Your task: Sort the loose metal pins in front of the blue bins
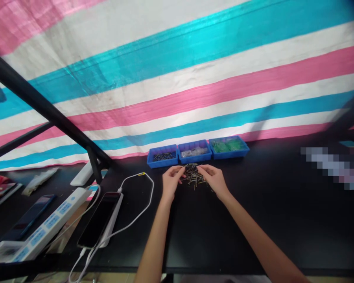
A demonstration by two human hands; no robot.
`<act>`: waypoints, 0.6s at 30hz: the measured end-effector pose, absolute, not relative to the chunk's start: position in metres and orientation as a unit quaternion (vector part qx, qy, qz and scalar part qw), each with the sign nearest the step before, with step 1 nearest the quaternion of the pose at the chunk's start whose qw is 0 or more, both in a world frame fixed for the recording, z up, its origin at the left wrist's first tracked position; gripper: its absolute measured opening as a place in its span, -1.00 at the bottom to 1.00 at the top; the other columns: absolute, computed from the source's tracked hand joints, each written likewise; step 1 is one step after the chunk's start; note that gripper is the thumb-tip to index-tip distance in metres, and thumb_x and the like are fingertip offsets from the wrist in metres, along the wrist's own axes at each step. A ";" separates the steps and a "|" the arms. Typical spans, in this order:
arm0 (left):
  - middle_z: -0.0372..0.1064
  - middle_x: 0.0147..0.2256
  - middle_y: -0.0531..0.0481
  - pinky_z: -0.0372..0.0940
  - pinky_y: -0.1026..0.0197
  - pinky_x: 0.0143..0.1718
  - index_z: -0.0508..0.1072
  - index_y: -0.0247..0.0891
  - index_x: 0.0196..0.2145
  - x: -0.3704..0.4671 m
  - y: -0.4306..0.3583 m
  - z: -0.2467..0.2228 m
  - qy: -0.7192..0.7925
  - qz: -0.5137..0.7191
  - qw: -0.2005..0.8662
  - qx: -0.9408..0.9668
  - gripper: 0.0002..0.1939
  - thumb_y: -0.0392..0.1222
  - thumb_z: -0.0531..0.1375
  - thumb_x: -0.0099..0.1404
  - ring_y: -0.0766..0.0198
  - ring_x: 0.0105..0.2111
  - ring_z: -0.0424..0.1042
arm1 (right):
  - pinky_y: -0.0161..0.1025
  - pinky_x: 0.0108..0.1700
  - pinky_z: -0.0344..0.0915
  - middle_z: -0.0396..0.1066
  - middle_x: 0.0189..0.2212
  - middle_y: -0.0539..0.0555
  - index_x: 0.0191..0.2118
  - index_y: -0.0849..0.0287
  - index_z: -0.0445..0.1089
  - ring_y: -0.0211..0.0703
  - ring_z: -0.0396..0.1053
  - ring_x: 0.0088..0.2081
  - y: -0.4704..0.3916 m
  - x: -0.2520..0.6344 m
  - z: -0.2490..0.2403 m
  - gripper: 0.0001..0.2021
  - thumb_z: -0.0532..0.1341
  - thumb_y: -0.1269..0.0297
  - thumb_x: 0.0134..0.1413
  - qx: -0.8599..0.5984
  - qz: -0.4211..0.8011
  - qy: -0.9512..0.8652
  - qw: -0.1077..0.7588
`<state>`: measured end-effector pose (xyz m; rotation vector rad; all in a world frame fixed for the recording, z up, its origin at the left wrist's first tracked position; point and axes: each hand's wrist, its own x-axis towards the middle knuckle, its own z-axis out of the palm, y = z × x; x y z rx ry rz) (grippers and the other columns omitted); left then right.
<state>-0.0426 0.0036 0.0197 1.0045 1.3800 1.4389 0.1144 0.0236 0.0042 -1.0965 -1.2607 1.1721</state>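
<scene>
A loose pile of screws (193, 175), dark and brass-toned, lies on the black table between my two hands. At its left edge is my left hand (172, 180), thumb and fingertips pinched together; what is between them is too small to make out. My right hand (214, 180) reaches the pile from the right with its fingers closed in a pinch, and its tips hide any small piece there. Just behind the pile stand three blue bins in a row: a left bin (163, 163) with dark screws, a middle bin (194, 158) with clear plastic pieces, and a right bin (230, 153) with green pieces.
To the left, a phone (98, 220) with a white cable (152, 192) lies by a white power strip (48, 226). A black frame bar (73, 129) slants down to the table. Behind hangs a striped sheet (177, 98). Another phone (32, 216) rests further left.
</scene>
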 end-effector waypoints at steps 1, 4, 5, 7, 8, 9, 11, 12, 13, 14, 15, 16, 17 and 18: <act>0.44 -0.40 -0.12 0.11 0.41 -0.68 0.47 -0.38 -0.31 -0.048 0.006 0.018 0.563 0.592 0.428 0.386 -0.61 -0.04 0.31 -0.05 0.29 -0.52 0.42 | -0.31 -0.53 0.24 0.45 -0.48 0.13 -0.34 0.26 0.48 -0.17 0.35 -0.49 0.024 0.114 0.003 -0.64 0.25 0.03 -0.12 -0.461 0.483 -0.529 0.524; 0.44 -0.34 -0.17 0.13 0.41 -0.66 0.45 -0.41 -0.24 -0.060 0.012 0.014 0.578 0.625 0.401 0.339 -0.55 -0.03 0.29 -0.04 0.28 -0.49 0.45 | -0.28 -0.46 0.27 0.46 -0.46 0.12 -0.36 0.25 0.49 -0.15 0.37 -0.47 0.025 0.114 0.000 -0.68 0.26 0.06 -0.12 -0.466 0.465 -0.540 0.524; 0.44 -0.33 -0.19 0.13 0.41 -0.66 0.45 -0.41 -0.23 -0.063 0.013 0.013 0.580 0.631 0.396 0.328 -0.54 -0.03 0.29 -0.04 0.27 -0.47 0.45 | -0.27 -0.44 0.27 0.47 -0.45 0.11 -0.37 0.24 0.49 -0.15 0.38 -0.45 0.025 0.113 -0.001 -0.70 0.26 0.07 -0.11 -0.466 0.461 -0.545 0.523; 0.44 -0.29 -0.22 0.14 0.41 -0.66 0.45 -0.42 -0.20 -0.066 0.014 0.012 0.581 0.641 0.390 0.314 -0.51 -0.02 0.29 -0.04 0.25 -0.45 0.46 | -0.26 -0.41 0.29 0.47 -0.45 0.11 -0.37 0.23 0.49 -0.13 0.39 -0.44 0.024 0.113 -0.002 -0.71 0.26 0.09 -0.10 -0.465 0.454 -0.552 0.522; 0.44 -0.28 -0.23 0.14 0.41 -0.65 0.44 -0.42 -0.19 -0.067 0.014 0.012 0.581 0.644 0.389 0.309 -0.50 -0.02 0.29 -0.03 0.25 -0.45 0.47 | -0.25 -0.40 0.29 0.47 -0.46 0.11 -0.37 0.23 0.49 -0.12 0.40 -0.43 0.024 0.113 -0.002 -0.72 0.25 0.09 -0.10 -0.465 0.452 -0.554 0.522; 0.44 -0.27 -0.24 0.14 0.41 -0.66 0.44 -0.42 -0.17 -0.068 0.014 0.012 0.581 0.647 0.387 0.305 -0.49 0.00 0.29 -0.03 0.25 -0.46 0.47 | -0.25 -0.40 0.30 0.47 -0.47 0.11 -0.38 0.24 0.49 -0.11 0.40 -0.43 0.023 0.113 -0.002 -0.71 0.25 0.08 -0.10 -0.466 0.449 -0.555 0.523; 0.44 -0.27 -0.24 0.14 0.40 -0.66 0.44 -0.41 -0.15 -0.069 0.014 0.012 0.582 0.651 0.385 0.299 -0.46 0.02 0.27 -0.02 0.28 -0.50 0.46 | -0.24 -0.40 0.30 0.46 -0.50 0.11 -0.39 0.24 0.48 -0.10 0.41 -0.43 0.023 0.112 -0.001 -0.71 0.25 0.08 -0.09 -0.467 0.444 -0.557 0.525; 0.45 -0.27 -0.24 0.14 0.39 -0.66 0.43 -0.41 -0.14 -0.069 0.014 0.012 0.582 0.651 0.385 0.298 -0.45 0.03 0.27 -0.02 0.30 -0.53 0.45 | -0.24 -0.39 0.31 0.46 -0.50 0.11 -0.39 0.24 0.48 -0.10 0.41 -0.43 0.022 0.112 -0.001 -0.71 0.25 0.08 -0.09 -0.467 0.442 -0.557 0.526; 0.45 -0.27 -0.24 0.14 0.39 -0.67 0.43 -0.41 -0.14 -0.070 0.014 0.012 0.583 0.651 0.385 0.298 -0.44 0.04 0.27 -0.02 0.32 -0.55 0.44 | -0.24 -0.39 0.31 0.45 -0.51 0.11 -0.39 0.24 0.48 -0.10 0.41 -0.44 0.022 0.112 0.000 -0.71 0.25 0.08 -0.09 -0.467 0.441 -0.557 0.526; 0.45 -0.27 -0.24 0.13 0.39 -0.67 0.43 -0.40 -0.13 -0.070 0.014 0.012 0.583 0.650 0.386 0.298 -0.44 0.04 0.27 -0.02 0.33 -0.57 0.43 | -0.24 -0.40 0.31 0.45 -0.51 0.10 -0.39 0.24 0.48 -0.10 0.41 -0.44 0.022 0.112 0.000 -0.72 0.24 0.08 -0.08 -0.467 0.439 -0.558 0.527; 0.45 -0.26 -0.25 0.13 0.39 -0.68 0.43 -0.40 -0.12 -0.071 0.014 0.012 0.582 0.649 0.387 0.299 -0.43 0.05 0.27 -0.02 0.34 -0.58 0.43 | -0.24 -0.40 0.31 0.45 -0.51 0.10 -0.39 0.24 0.48 -0.10 0.40 -0.44 0.022 0.112 0.001 -0.72 0.24 0.09 -0.08 -0.468 0.438 -0.559 0.527; 0.45 -0.25 -0.25 0.13 0.39 -0.68 0.43 -0.39 -0.12 -0.071 0.014 0.012 0.582 0.648 0.388 0.300 -0.43 0.04 0.27 -0.02 0.34 -0.59 0.43 | -0.24 -0.40 0.31 0.45 -0.51 0.10 -0.39 0.24 0.48 -0.11 0.40 -0.44 0.022 0.112 0.001 -0.72 0.24 0.09 -0.08 -0.468 0.435 -0.561 0.526; 0.44 -0.23 -0.26 0.13 0.40 -0.68 0.42 -0.39 -0.10 -0.072 0.014 0.013 0.582 0.648 0.389 0.301 -0.44 0.03 0.27 -0.01 0.35 -0.58 0.43 | -0.25 -0.40 0.31 0.45 -0.51 0.11 -0.39 0.24 0.48 -0.11 0.39 -0.45 0.022 0.112 0.001 -0.72 0.23 0.09 -0.07 -0.469 0.433 -0.564 0.524; 0.43 -0.20 -0.26 0.13 0.40 -0.68 0.42 -0.38 -0.09 -0.072 0.015 0.014 0.580 0.648 0.389 0.303 -0.44 0.02 0.27 0.00 0.34 -0.56 0.44 | -0.25 -0.41 0.31 0.44 -0.51 0.10 -0.39 0.24 0.48 -0.12 0.39 -0.45 0.022 0.112 0.000 -0.73 0.23 0.10 -0.07 -0.471 0.431 -0.566 0.522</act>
